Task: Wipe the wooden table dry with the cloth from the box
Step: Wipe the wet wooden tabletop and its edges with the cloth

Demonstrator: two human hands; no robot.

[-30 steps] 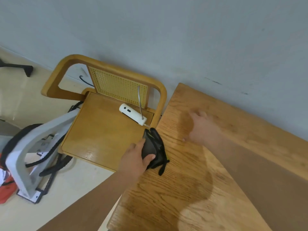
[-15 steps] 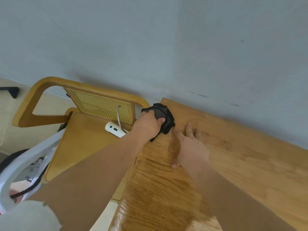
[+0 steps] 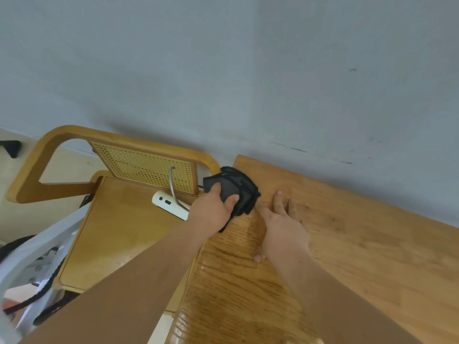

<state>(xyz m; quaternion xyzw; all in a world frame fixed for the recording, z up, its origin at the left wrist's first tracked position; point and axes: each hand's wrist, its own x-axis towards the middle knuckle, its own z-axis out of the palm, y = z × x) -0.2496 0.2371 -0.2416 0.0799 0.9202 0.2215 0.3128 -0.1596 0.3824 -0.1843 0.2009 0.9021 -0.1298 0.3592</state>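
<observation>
Wall (image 3: 273, 83): a plain grey surface is seen behind everything, and the far edge of the wood is set against it.
Chair (image 3: 119, 234): a wooden seat with a cane back is placed just left of the work surface; a white device (image 3: 170, 207) with a bent metal stem is laid on it.
Left hand (image 3: 213, 212): fingers and thumb are curled round the dark wad, which is pressed down at the far left corner.
Cloth (image 3: 242, 189): a black, bunched bundle is held at that corner and appears to overhang partly toward the seat. It is judged soft, light and limp. Loose folds can be expected to trail, so it is best gripped from above as a gathered wad, with the palm kept over its middle.
Right hand (image 3: 280, 227): it is laid flat on the wood just beside the bundle, fingers straight and spread, with nothing held.
Table (image 3: 372, 256): a glossy, darker sheen is seen on the near left part and is judged to be moisture not yet wiped; the right part looks matt.
Risk: the bundle may be dragged off the edge if a stroke is carried too far left.
</observation>
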